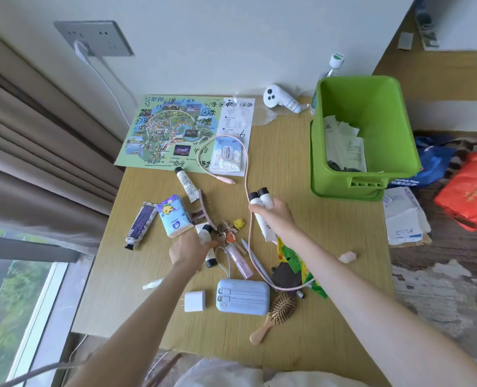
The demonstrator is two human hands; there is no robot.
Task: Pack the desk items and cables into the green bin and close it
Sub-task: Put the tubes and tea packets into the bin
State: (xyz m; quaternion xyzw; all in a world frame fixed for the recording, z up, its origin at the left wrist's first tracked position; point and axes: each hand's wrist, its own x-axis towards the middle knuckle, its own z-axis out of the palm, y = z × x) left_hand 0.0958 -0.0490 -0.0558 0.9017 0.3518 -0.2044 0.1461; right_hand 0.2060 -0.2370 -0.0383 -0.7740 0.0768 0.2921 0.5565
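Right hand (276, 216) curls its fingers round two black-capped white tubes (261, 198) and one pink cable (247, 174). Left hand (188, 251) closes narrowly on a third tube (203, 234) beside the keys (227, 236). The one green bin (399, 135) stands open at the desk's far right.

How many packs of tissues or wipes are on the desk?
2. The blue tissue pack with a yellow bear lies left on the desk; the white patterned wipes pack lies on the green map, within the pink cable's loop. Others may be hidden.
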